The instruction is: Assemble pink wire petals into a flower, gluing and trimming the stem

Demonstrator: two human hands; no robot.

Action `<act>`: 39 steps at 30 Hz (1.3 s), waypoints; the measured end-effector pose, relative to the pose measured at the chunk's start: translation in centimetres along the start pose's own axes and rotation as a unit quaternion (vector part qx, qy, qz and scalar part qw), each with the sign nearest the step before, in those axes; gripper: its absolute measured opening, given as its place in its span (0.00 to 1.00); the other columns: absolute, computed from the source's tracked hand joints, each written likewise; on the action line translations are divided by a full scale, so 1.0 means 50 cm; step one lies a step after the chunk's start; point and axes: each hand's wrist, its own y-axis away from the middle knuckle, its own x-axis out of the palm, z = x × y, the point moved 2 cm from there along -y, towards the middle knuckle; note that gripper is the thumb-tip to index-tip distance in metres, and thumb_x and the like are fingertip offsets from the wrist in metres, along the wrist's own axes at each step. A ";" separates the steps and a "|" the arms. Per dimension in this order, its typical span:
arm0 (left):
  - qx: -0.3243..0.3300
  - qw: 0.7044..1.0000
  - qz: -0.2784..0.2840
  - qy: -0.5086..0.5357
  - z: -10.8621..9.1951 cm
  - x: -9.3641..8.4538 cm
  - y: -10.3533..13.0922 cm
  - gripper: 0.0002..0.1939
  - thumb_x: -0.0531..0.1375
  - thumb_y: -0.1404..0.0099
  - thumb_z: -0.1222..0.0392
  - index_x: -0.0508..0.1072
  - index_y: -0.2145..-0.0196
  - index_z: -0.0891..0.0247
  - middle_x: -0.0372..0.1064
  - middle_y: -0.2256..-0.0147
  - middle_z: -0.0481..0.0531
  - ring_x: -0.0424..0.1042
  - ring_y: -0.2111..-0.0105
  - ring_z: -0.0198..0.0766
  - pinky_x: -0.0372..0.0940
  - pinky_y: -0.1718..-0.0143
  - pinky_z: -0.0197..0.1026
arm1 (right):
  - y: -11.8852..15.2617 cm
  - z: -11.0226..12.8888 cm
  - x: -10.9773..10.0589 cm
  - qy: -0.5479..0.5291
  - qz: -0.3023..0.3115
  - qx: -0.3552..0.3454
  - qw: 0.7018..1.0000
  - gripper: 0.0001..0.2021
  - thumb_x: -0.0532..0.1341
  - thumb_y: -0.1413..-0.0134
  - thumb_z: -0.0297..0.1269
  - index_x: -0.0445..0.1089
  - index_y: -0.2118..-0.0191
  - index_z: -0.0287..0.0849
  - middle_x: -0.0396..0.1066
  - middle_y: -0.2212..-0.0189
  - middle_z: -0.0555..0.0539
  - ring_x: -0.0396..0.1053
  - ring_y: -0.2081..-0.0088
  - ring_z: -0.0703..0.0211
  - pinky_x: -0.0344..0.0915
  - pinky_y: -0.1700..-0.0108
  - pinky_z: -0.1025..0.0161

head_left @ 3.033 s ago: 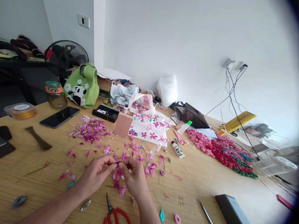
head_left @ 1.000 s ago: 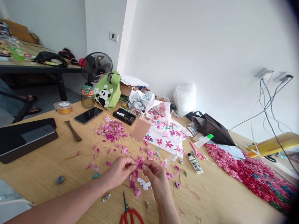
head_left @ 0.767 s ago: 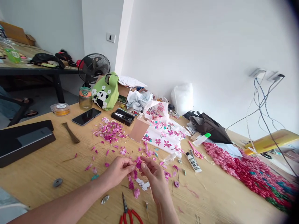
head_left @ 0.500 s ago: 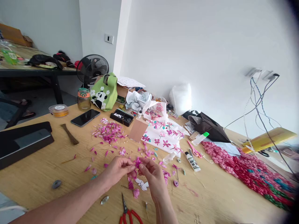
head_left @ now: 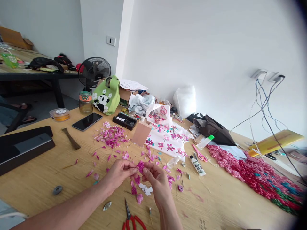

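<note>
Both hands meet over the middle of the wooden table, around a magenta petal flower (head_left: 140, 166). My right hand (head_left: 155, 179) pinches it between thumb and fingers. My left hand (head_left: 123, 172) has its fingertips closed at the flower's left side. Loose pink petals (head_left: 111, 135) lie heaped behind the hands, and others are scattered about them. White petal pieces (head_left: 145, 189) rest between the wrists. Red-handled pliers (head_left: 129, 215) lie in front, near the table's front edge.
A phone (head_left: 87, 121), a jar (head_left: 85, 103) and a green panda bag (head_left: 106, 95) stand at the back left. To the right are a glue tube (head_left: 197, 165), pink scissors (head_left: 199, 153) and a long pile of red and pink flowers (head_left: 251, 175). Wires hang over the right side.
The flower between the fingertips has turned slightly and shows more of its petals. The hands stay almost in the same place.
</note>
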 end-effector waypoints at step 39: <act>0.052 0.988 -0.140 0.030 -0.007 -0.026 -0.005 0.12 0.66 0.49 0.52 0.76 0.76 0.65 0.70 0.76 0.49 0.65 0.75 0.35 0.57 0.74 0.35 | 0.002 -0.005 -0.008 0.484 0.030 -0.072 0.872 0.05 0.61 0.55 0.26 0.74 0.72 0.41 0.71 0.70 0.46 0.67 0.66 0.55 0.59 0.62 0.61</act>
